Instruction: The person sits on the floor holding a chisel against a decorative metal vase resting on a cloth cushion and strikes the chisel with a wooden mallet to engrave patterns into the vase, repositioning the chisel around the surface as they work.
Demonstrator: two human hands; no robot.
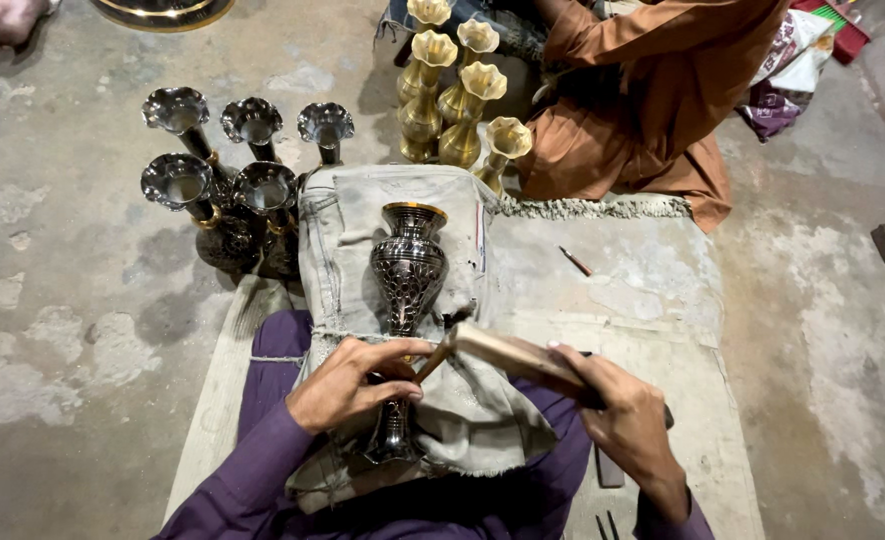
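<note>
Fingers [388, 375] of the left hand [348, 385] wrapped around the narrow stem of the vase [409, 270], also pinching a thin chisel [433, 360] against the metal. Right hand [623, 420] closed on the handle of a wooden mallet [508, 350], its head just above the chisel's end.

Vase lies lengthwise on a grey cloth [363, 220] over the lap, mouth pointing away, dark engraved belly up.

Judgement on doing this well: keep the vase pressed into the cloth so it cannot roll; chisel tip seated before each blow; light, short taps; left fingers clear of the mallet's path.

Left of the vase: five dark silver vases [233, 180] standing on the floor. Beyond the vase: gold vases [458, 90] in a cluster, next to a person in brown [653, 90]. Right of the vase: a small pencil-like tool [575, 261] on the mat [643, 290].
</note>
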